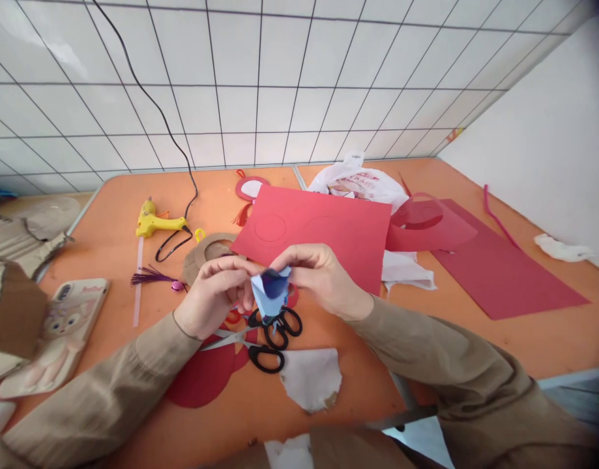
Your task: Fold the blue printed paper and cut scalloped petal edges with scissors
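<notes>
Both hands, left hand (214,293) and right hand (319,277), pinch a small folded light-blue paper piece (270,293) with closed fingers above black-handled scissors (270,335) on the orange worktop (475,332). The folding seems mid-step; the next crease needs a steady, precise pinch.

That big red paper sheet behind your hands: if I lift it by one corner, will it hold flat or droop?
The red sheet looks thin and lies flat on the orange table, so it would probably droop from one corner. It seems light, likely sliding easily if pushed. Circles look marked or cut into it, so it might tear or crease there. Both hands are occupied with the blue paper.
</notes>
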`<state>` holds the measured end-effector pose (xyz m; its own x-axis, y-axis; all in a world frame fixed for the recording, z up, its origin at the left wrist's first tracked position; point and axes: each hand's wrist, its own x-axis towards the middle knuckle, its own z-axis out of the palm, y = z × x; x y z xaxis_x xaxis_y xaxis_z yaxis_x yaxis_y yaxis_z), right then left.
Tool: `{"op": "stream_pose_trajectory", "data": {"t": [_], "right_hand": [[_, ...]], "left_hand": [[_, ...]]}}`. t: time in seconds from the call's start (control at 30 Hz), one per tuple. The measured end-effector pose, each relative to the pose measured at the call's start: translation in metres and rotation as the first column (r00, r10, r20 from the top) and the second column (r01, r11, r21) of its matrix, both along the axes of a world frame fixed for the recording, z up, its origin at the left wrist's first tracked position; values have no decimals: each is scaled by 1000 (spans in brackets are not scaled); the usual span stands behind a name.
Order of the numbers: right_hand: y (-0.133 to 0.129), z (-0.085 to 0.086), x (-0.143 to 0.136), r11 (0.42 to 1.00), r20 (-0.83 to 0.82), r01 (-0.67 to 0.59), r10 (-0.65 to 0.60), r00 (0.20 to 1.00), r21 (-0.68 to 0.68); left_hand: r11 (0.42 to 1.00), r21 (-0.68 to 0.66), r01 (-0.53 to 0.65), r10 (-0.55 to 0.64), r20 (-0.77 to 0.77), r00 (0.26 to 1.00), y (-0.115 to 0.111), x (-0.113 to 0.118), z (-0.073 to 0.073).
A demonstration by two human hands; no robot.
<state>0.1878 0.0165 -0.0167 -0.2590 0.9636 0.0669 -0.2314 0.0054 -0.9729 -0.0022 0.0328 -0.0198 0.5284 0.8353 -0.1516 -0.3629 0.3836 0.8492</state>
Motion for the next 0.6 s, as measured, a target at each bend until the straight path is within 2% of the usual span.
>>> {"op": "stream_pose_trajectory", "data": {"t": [0.1, 0.2, 0.27, 0.37, 0.47, 0.53, 0.6], "right_hand": [[-2, 5, 2, 977, 144, -8, -23, 989, 214], [-2, 9, 3, 961, 182, -15, -37, 983, 277], [-1, 10, 4, 974, 170, 3, -43, 985, 227], [0, 10, 4, 997, 129, 21, -30, 991, 70], [1, 7, 5, 998, 56, -5, 9, 998, -70], [0, 4, 6, 992, 3, -43, 43, 999, -115], [0, 0, 7, 991, -25, -91, 89, 996, -102]], "left_hand": [[1000, 15, -23, 23, -40, 999, 0, 0, 1], [994, 81, -69, 79, -118, 990, -3, 1, 1], [983, 156, -100, 123, -152, 981, -5, 2, 1], [953, 259, -155, 202, -165, 965, -8, 3, 2], [926, 308, -218, 276, -160, 948, -10, 3, 3], [911, 321, -258, 318, -151, 936, -10, 4, 4], [900, 325, -289, 350, -146, 925, -10, 4, 4]]}}
